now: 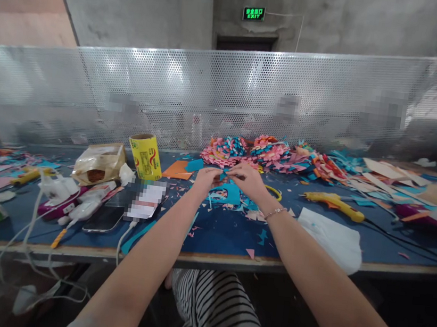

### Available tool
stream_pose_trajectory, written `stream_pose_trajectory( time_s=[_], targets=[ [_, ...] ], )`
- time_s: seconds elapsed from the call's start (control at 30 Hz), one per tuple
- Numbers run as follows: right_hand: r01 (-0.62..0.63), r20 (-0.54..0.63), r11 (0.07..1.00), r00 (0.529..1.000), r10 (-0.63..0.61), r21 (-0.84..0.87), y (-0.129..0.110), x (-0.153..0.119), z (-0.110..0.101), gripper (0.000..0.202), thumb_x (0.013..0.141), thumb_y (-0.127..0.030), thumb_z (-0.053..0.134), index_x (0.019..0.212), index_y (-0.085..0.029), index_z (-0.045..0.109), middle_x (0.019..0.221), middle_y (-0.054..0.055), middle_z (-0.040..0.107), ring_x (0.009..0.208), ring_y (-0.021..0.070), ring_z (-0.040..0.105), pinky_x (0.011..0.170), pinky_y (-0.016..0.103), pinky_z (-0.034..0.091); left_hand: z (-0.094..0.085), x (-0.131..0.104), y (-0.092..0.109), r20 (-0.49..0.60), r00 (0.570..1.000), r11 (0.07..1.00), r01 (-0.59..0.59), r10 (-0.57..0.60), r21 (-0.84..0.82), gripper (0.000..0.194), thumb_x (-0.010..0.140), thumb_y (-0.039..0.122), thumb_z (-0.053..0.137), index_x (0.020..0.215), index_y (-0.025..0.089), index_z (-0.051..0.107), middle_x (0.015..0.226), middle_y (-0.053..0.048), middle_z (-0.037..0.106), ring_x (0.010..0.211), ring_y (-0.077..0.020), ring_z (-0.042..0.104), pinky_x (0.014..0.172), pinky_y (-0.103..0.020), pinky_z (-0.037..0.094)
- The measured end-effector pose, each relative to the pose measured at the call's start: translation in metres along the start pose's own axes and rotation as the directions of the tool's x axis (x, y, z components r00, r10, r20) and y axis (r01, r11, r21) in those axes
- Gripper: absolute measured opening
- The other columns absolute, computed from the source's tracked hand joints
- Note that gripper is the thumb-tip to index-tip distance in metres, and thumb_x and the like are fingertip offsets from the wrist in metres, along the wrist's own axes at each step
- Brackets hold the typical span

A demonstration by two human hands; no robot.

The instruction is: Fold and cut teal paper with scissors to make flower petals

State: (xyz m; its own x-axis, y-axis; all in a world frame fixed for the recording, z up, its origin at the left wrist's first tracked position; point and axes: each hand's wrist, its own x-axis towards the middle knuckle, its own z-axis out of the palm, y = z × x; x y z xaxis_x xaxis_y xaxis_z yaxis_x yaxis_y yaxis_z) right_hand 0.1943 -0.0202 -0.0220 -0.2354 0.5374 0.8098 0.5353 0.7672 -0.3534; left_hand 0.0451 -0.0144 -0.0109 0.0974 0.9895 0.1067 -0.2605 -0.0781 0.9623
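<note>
Small blue piece of thin sheet material (224, 175) sits between the bare left hand (207, 178) and the bare right hand (247, 179), above the flat dark-blue tabletop (211, 244). Both hands pinch it by fingertip from opposite sides, equally near; its long axis is indistinct.

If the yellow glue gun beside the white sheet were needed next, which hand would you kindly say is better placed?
Probably the right hand: the glue gun lies on its side, while the left hand is farther away. Both meet at a small blue piece.
</note>
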Motion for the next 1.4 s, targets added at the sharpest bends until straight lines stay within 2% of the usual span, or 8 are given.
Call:
stream_pose_trajectory(
  time_s=[0.17,0.47,0.7,0.9,1.03,1.17,1.3,1.4],
  targets=[
    [-0.009,0.021,1.0,1.0,0.009,0.0,-0.002,-0.001,-0.001,0.019,0.074,-0.015,0.055,0.077,-0.022,0.071,0.082,0.006,0.064,0.077,0.0157,0.058,0.068,0.029,0.049,0.002,-0.002,0.002,-0.006,1.0,1.0,0.014,-0.014,-0.007,0.011,0.055,0.019,0.062,0.053,0.014,0.053,0.041,0.001,0.052,0.045,-0.0127,0.056,0.052,-0.025,0.045],
    [0.079,0.052,0.997,0.996,-0.079,-0.007,0.0,-0.004,-0.001,0.023,0.071,-0.01,0.05,0.073,-0.021,0.07,0.083,0.005,0.065,0.081,0.0165,0.059,0.074,0.031,0.049,0.003,-0.003,-0.001,0.022,0.998,0.997,0.052,-0.053,0.055,0.02,0.057,0.027,0.07,0.057,0.013,0.056,0.047,-0.002,0.055,0.049,-0.0134,0.057,0.058,-0.028,0.045],
    [0.017,0.029,1.0,0.999,-0.017,0.011,-0.003,-0.002,0.001,0.021,0.068,-0.009,0.051,0.072,-0.02,0.069,0.082,0.006,0.066,0.079,0.0166,0.06,0.068,0.029,0.049,0.002,-0.003,0.001,0.015,0.998,0.998,0.06,-0.061,0.029,0.017,0.054,0.022,0.07,0.058,0.012,0.057,0.048,-0.002,0.057,0.048,-0.0117,0.055,0.055,-0.026,0.045],
    [-0.037,-0.018,0.999,0.999,0.037,-0.001,-0.008,0.001,0.0,0.017,0.069,-0.011,0.053,0.068,-0.021,0.067,0.074,0.004,0.065,0.077,0.0169,0.06,0.071,0.031,0.049,0.002,-0.001,0.001,0.028,0.999,1.0,0.025,-0.025,-0.004,0.017,0.052,0.02,0.071,0.058,0.012,0.058,0.048,-0.003,0.057,0.049,-0.0116,0.056,0.057,-0.026,0.046],
    [-0.125,-0.01,0.986,0.992,0.127,0.11,-0.009,0.0,0.001,0.012,0.07,-0.015,0.053,0.074,-0.019,0.064,0.08,0.006,0.064,0.077,0.0176,0.061,0.07,0.032,0.05,0.001,-0.001,0.0,0.03,1.0,1.0,-0.001,0.001,0.003,0.018,0.053,0.023,0.072,0.06,0.012,0.059,0.05,-0.003,0.058,0.05,-0.0117,0.056,0.057,-0.025,0.046],
    [-0.284,0.021,0.909,0.956,0.292,0.304,-0.004,-0.001,0.007,0.016,0.072,-0.024,0.054,0.088,-0.018,0.056,0.085,0.006,0.063,0.071,0.016,0.062,0.066,0.032,0.052,0.001,0.0,-0.001,0.021,1.0,0.999,-0.023,0.023,0.036,0.021,0.053,0.027,0.073,0.061,0.013,0.059,0.05,-0.001,0.057,0.051,-0.0112,0.056,0.057,-0.026,0.046],
    [-0.407,0.098,0.822,0.91,0.403,0.398,-0.001,0.0,0.01,0.013,0.073,-0.029,0.055,0.081,-0.019,0.052,0.074,0.003,0.062,0.066,0.0153,0.062,0.06,0.03,0.052,0.0,0.001,-0.003,0.034,0.997,0.994,-0.066,0.064,0.092,0.02,0.054,0.029,0.072,0.059,0.014,0.059,0.047,0.002,0.052,0.049,-0.0093,0.052,0.056,-0.025,0.045],
    [-0.45,0.132,0.795,0.89,0.436,0.407,-0.002,0.001,0.01,0.011,0.073,-0.029,0.057,0.075,-0.018,0.053,0.067,0.002,0.062,0.062,0.0145,0.061,0.058,0.028,0.051,0.0,0.002,-0.004,0.065,0.994,0.988,-0.1,0.092,0.115,0.02,0.055,0.029,0.071,0.057,0.015,0.058,0.047,0.004,0.05,0.048,-0.0083,0.049,0.054,-0.023,0.044]
  ],
)
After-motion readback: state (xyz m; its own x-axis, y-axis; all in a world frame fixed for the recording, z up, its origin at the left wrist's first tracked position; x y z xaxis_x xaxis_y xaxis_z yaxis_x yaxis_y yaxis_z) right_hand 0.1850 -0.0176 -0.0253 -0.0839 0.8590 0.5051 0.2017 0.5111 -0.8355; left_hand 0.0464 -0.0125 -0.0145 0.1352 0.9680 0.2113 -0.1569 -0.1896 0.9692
